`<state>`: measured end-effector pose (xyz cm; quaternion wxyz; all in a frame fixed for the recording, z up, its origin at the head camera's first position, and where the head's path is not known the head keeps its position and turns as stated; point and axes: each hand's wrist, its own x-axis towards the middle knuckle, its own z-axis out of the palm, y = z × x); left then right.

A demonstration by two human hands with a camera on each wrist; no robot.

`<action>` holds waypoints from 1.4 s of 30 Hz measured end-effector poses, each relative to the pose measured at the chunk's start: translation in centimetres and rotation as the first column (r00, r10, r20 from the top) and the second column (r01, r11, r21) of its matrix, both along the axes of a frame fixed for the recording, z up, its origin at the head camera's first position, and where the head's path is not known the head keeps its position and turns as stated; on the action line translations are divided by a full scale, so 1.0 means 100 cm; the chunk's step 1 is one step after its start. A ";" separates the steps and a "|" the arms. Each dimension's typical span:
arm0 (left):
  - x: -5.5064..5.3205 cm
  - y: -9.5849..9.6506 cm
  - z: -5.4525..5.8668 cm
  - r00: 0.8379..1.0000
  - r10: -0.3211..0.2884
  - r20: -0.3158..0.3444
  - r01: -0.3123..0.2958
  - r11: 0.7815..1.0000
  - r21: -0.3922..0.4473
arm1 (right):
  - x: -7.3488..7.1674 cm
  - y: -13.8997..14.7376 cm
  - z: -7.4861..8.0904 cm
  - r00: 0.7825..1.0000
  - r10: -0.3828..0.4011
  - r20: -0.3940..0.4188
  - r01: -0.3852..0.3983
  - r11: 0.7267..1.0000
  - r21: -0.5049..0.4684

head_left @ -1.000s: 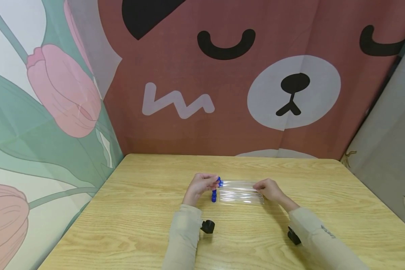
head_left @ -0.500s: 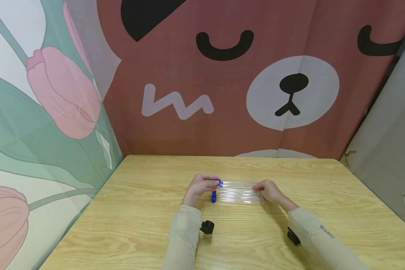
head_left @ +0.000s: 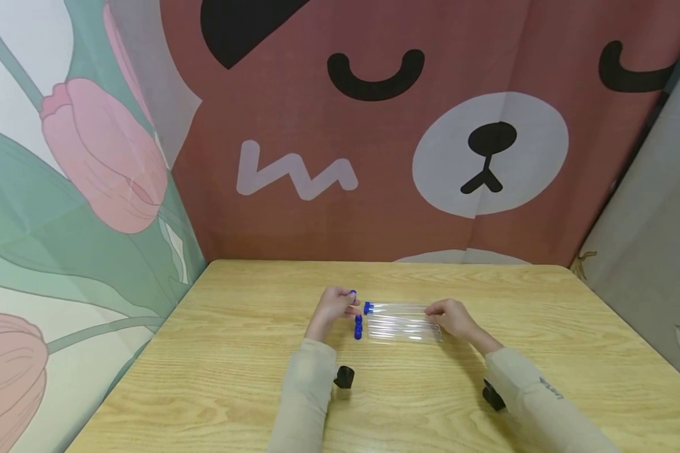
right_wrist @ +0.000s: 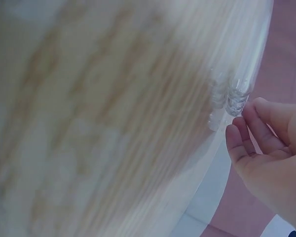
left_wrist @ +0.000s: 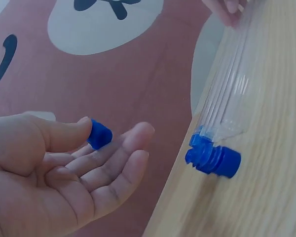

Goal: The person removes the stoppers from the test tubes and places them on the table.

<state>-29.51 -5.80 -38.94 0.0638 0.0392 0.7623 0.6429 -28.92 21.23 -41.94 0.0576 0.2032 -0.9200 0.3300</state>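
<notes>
Several clear test tubes [head_left: 405, 328] lie side by side on the table. Those at the back have blue caps on their left ends. My left hand [left_wrist: 64, 173] is raised just left of them and holds a loose blue cap [left_wrist: 99, 135] between the thumb and fingers. Other loose blue caps [head_left: 358, 327] stand in a short row by the uncapped left ends. At the other end, my right hand [head_left: 453, 319] pinches a tube near its rounded tip [right_wrist: 236, 102]; the fingers partly cover it in the head view.
The wood-grain table [head_left: 249, 377] extends to a back edge along a hanging cloth [head_left: 294, 226] printed with a bear. A tulip-print cloth [head_left: 102, 157] hangs at the left. Black wrist cameras [head_left: 344, 377] jut from beneath both sleeves.
My left hand has moved left, away from the capped tube ends, with a blue cap in its fingers. Those capped ends now show plainly. The right hand stays in place.
</notes>
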 end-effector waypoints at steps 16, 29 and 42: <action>-0.033 -0.004 -0.009 0.963 -0.027 -0.268 -0.042 0.968 -0.249 | 0.000 0.004 0.008 1.000 -0.031 0.001 0.031 0.997 -0.077; -0.106 -0.002 -0.085 0.912 -0.126 -0.392 -0.050 0.911 -0.410 | 0.000 0.006 0.006 0.999 -0.039 -0.004 0.039 0.995 -0.092; -0.009 0.007 0.011 0.978 -0.067 -0.198 -0.037 0.877 -0.478 | 0.000 0.004 0.007 0.999 -0.031 0.009 0.032 0.995 -0.090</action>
